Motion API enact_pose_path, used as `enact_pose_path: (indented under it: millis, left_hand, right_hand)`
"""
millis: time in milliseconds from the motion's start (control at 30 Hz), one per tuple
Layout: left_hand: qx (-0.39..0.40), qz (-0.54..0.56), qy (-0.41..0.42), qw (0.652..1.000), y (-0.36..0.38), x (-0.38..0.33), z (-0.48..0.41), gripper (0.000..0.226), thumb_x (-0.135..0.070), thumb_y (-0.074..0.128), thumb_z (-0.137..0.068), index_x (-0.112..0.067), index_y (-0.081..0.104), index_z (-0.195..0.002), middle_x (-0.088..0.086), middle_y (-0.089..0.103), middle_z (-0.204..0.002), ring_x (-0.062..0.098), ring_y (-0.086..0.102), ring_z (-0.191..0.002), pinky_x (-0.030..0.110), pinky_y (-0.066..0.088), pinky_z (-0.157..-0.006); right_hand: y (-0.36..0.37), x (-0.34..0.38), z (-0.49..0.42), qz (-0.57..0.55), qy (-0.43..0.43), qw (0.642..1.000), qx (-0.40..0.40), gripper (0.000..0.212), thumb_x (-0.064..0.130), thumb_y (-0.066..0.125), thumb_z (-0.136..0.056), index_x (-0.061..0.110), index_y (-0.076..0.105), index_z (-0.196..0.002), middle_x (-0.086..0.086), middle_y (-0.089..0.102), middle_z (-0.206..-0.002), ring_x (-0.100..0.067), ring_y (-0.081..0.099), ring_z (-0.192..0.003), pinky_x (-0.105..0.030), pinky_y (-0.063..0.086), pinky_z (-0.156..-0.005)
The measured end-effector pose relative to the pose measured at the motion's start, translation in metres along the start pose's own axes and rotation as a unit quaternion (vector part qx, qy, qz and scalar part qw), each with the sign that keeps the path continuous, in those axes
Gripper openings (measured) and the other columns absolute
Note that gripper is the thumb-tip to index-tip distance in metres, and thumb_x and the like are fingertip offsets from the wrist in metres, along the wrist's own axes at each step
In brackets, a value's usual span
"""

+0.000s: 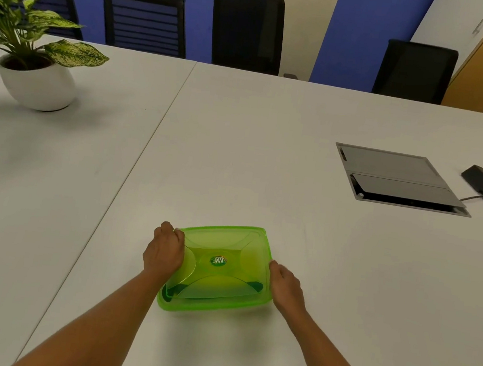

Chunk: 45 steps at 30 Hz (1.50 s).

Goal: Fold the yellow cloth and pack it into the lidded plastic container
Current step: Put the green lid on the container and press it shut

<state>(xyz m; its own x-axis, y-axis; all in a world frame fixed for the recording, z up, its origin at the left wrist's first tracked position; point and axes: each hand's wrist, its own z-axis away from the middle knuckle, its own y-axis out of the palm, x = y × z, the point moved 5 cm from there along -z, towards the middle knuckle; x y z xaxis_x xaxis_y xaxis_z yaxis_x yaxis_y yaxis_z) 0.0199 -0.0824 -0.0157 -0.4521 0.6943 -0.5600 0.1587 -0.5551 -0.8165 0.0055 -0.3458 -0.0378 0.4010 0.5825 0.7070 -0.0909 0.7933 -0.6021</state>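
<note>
Your left grip and right grip each clamped a rim of the green lid; the plastic container sat between them on the bench.

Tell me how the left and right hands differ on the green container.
The left hand lies over the far left corner of the lid, fingers curled on its edge. The right hand meets the right rim from the side, nearer the person. Both touch the lidded container on the table.
</note>
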Motion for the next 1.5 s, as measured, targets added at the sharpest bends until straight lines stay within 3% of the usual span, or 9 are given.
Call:
enact_pose_path:
  millis: [133,267,400,600,767,933,1100,1333,1500]
  left_hand:
    - [-0.008,0.001,-0.002,1.000,0.004,0.003,-0.004,0.031,-0.024,0.024,-0.098,0.002,0.043,-0.101,0.026,0.056,-0.104,0.044,0.058,-0.090,0.039,0.038,-0.070]
    - [-0.014,-0.007,0.010,1.000,0.005,0.003,-0.005,0.031,-0.024,0.023,-0.099,0.000,0.042,-0.099,0.025,0.058,-0.100,0.043,0.058,-0.086,0.038,0.037,-0.067]
    - [-0.021,-0.019,0.025,0.999,0.005,0.002,-0.005,0.030,-0.022,0.022,-0.099,0.000,0.042,-0.098,0.024,0.059,-0.096,0.041,0.059,-0.081,0.037,0.038,-0.065]
    - [-0.023,-0.024,0.024,0.999,0.005,0.002,-0.004,0.029,-0.022,0.022,-0.099,-0.001,0.043,-0.097,0.023,0.059,-0.096,0.042,0.058,-0.082,0.038,0.038,-0.066]
    - [-0.024,-0.021,0.022,0.999,0.005,0.002,-0.005,0.030,-0.022,0.021,-0.099,-0.001,0.043,-0.097,0.022,0.059,-0.096,0.041,0.059,-0.082,0.038,0.038,-0.066]
    - [-0.024,-0.019,0.025,0.999,0.005,0.002,-0.004,0.030,-0.023,0.022,-0.099,-0.002,0.043,-0.096,0.022,0.059,-0.094,0.041,0.059,-0.082,0.039,0.040,-0.066]
    - [-0.027,-0.019,0.024,0.999,0.005,0.001,-0.004,0.030,-0.023,0.022,-0.099,-0.002,0.043,-0.096,0.022,0.059,-0.093,0.041,0.059,-0.081,0.038,0.038,-0.065]
    - [-0.079,-0.093,0.070,0.990,-0.003,-0.006,0.004,0.025,-0.016,0.029,-0.098,-0.002,0.050,-0.097,0.016,0.055,-0.096,0.034,0.056,-0.079,0.038,0.040,-0.058]
    - [-0.106,-0.137,0.171,0.970,-0.006,-0.020,0.011,0.012,-0.005,0.053,-0.087,-0.004,0.063,-0.094,0.016,0.063,-0.093,0.035,0.059,-0.079,0.041,0.045,-0.064]
  right_hand:
    - [0.001,0.026,-0.022,0.005,-0.029,1.000,0.005,0.041,0.048,0.032,-0.095,0.016,0.037,-0.071,-0.005,0.050,-0.082,-0.024,0.047,-0.082,-0.032,0.034,-0.070]
    - [0.010,0.044,-0.042,-0.006,-0.023,1.000,0.003,0.041,0.051,0.031,-0.094,0.011,0.039,-0.087,-0.006,0.046,-0.096,-0.023,0.044,-0.087,-0.032,0.034,-0.075]
    - [0.015,0.048,-0.054,-0.017,0.004,0.999,0.031,0.055,0.058,0.029,-0.091,0.007,0.048,-0.096,-0.005,0.049,-0.093,-0.024,0.046,-0.087,-0.032,0.036,-0.074]
    - [0.018,0.043,-0.062,-0.017,0.022,0.998,0.062,0.061,0.065,0.029,-0.087,0.012,0.047,-0.065,-0.012,0.057,-0.090,-0.027,0.051,-0.085,-0.035,0.038,-0.077]
    - [0.018,0.041,-0.064,-0.027,0.022,0.998,0.058,0.060,0.065,0.031,-0.087,0.012,0.046,-0.060,-0.013,0.058,-0.089,-0.028,0.052,-0.087,-0.036,0.040,-0.080]
    - [0.019,0.036,-0.067,-0.037,0.033,0.998,0.050,0.062,0.064,0.036,-0.086,0.006,0.054,-0.079,-0.014,0.059,-0.089,-0.028,0.051,-0.085,-0.039,0.043,-0.088]
    - [0.019,0.035,-0.067,-0.066,0.044,0.996,0.037,0.073,0.061,0.042,-0.086,-0.008,0.059,-0.100,-0.023,0.064,-0.104,-0.034,0.055,-0.096,-0.037,0.042,-0.083]
    - [0.015,0.037,-0.061,-0.101,0.020,0.995,0.012,0.062,0.055,0.046,-0.087,-0.006,0.054,-0.076,-0.020,0.054,-0.076,-0.025,0.047,-0.075,-0.032,0.034,-0.067]
    - [0.012,0.040,-0.056,-0.086,0.010,0.996,-0.017,0.056,0.055,0.047,-0.087,0.015,0.030,-0.052,-0.001,0.040,-0.055,-0.020,0.039,-0.060,-0.031,0.028,-0.056]
